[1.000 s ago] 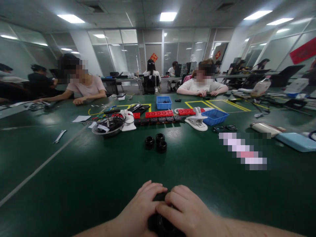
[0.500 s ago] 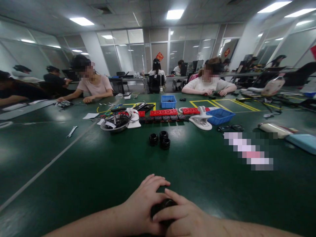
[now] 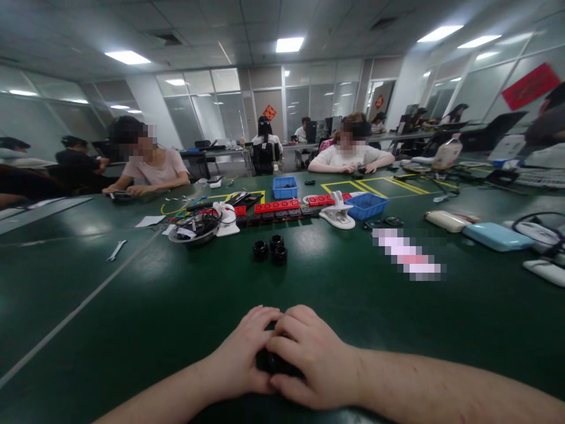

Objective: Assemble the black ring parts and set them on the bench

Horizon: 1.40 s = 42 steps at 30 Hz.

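Note:
At the table's near edge, both hands are wrapped round a black tyre (image 3: 282,366), a small one mostly covered by the fingers. My left hand (image 3: 243,353) grips its left side, with the fingers curled over the far side. From the right, my right hand (image 3: 315,356) lies over the top and closes on it, touching the left fingertips. Three glossy black tyres (image 3: 277,254) with hollow centres stand close together on the green table (image 3: 198,288), farther out in front of the hands.
Beyond the tyres lie a metal bowl (image 3: 194,238) of cables, a row of red blocks (image 3: 277,205), a white clip stand (image 3: 339,215) and blue bins (image 3: 366,206). A wrench (image 3: 116,251) lies left. At right are glasses (image 3: 385,222) and a light-blue case (image 3: 498,236). Co-workers sit across the table.
My view has turned slightly right. My right hand has moved up and farther over the tyre, covering more of it. My left hand still grips the tyre.

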{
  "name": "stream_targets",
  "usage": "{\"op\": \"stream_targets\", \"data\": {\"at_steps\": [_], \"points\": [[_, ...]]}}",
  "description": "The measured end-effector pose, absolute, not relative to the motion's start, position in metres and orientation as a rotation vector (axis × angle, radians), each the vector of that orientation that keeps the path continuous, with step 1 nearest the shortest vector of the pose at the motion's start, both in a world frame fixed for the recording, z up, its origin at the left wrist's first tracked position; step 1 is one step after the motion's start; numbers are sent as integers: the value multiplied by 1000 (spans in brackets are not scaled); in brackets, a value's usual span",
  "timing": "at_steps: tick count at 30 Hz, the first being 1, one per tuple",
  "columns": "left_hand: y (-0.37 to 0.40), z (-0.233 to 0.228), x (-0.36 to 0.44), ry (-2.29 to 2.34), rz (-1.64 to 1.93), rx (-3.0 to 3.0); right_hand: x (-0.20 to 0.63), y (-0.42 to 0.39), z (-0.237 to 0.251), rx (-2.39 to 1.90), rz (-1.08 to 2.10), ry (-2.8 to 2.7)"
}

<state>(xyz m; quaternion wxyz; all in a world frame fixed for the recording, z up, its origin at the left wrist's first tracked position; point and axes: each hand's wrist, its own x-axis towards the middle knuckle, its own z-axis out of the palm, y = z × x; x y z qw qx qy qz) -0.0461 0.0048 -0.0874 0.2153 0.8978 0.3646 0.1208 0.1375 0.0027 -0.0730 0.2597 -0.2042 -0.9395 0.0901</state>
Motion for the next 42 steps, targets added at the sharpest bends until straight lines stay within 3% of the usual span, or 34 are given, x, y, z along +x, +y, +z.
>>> {"op": "stream_targets", "data": {"at_steps": [14, 20, 24, 27, 31, 37, 42], "points": [[6, -88, -50, 999, 334, 2495, 139, 6, -70, -93, 639, -2321], [20, -25, -65, 879, 50, 2394, 139, 6, -68, -150, 760, -2334], [70, 6, -75, 1303, 445, 2438, 139, 7, -70, -138, 769, -2328], [115, -3, -75, 1504, 602, 2464, 139, 7, -69, -125, 760, -2321], [146, -31, -75, 1532, 545, 2474, 141, 7, -66, -126, 759, -2326], [146, -51, -78, 1461, 455, 2439, 139, 10, -73, -98, 719, -2307], [134, -52, -83, 1545, 595, 2365, 148, 10, -73, -118, 575, -2418]]}}
